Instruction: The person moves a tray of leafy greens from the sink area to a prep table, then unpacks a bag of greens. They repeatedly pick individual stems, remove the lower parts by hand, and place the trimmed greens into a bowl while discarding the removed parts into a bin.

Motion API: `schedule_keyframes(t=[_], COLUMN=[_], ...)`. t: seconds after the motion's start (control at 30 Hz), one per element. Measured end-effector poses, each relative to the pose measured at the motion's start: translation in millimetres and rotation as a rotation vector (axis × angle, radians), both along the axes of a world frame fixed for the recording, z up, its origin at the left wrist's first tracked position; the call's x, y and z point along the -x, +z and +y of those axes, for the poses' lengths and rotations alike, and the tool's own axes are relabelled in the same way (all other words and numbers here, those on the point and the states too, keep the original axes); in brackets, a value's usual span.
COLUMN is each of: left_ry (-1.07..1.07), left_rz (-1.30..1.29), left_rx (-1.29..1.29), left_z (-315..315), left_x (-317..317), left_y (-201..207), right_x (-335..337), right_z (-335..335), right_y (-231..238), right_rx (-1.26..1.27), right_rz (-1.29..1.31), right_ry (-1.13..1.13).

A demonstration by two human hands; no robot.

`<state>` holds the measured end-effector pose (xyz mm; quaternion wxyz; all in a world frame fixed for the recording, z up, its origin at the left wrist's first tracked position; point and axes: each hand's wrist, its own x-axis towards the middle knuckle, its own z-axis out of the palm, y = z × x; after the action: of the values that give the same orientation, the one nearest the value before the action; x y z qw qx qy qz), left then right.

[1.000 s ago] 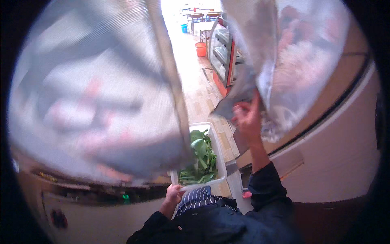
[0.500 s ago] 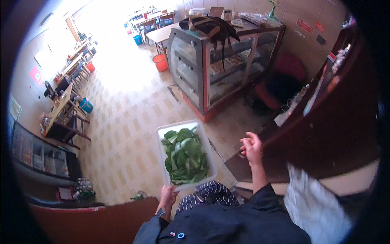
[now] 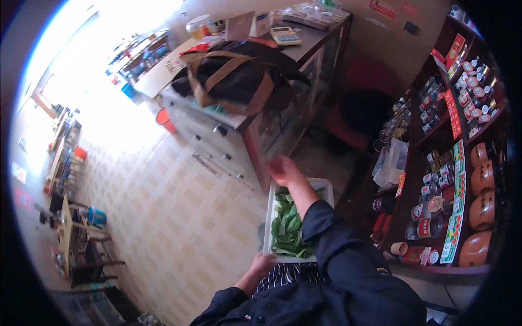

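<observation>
The left hand (image 3: 262,265) grips the near left corner of a white tub (image 3: 268,228) of leafy greens (image 3: 288,231), in front of the body. The right hand (image 3: 284,170) is at the tub's far left corner; whether it grasps the rim cannot be told. Farther off, a black bag (image 3: 231,69) lies on a worktop (image 3: 312,50); bottle-filled shelves (image 3: 455,168) stand right.

We see the left hand (image 3: 262,265) gripping the near corner of a white plastic tub (image 3: 268,231) of leafy greens (image 3: 288,231), the right hand (image 3: 285,170), its grasp unclear, at the far rim near a display case (image 3: 220,142) bearing a tan-strapped dark bag (image 3: 237,82).
</observation>
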<state>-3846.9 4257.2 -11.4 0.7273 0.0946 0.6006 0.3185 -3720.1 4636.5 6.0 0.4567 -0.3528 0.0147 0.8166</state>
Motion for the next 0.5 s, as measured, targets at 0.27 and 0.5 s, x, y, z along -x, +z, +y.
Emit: schedule_keyframes(t=[0.27,0.5], left_ry=[-0.362,-0.406], left_rz=[-0.016,0.068], left_rx=[0.019,0.046], left_z=[160.6,224.8], left_x=[16.6,-10.4], left_y=[-5.0,-23.2], right_x=[33.5,-12.5], right_z=[24.3,80.8], right_y=[-7.7,10.3], right_rx=[-0.056,0.054], right_rz=[-0.233,0.2], right_ry=[-0.012,-0.135])
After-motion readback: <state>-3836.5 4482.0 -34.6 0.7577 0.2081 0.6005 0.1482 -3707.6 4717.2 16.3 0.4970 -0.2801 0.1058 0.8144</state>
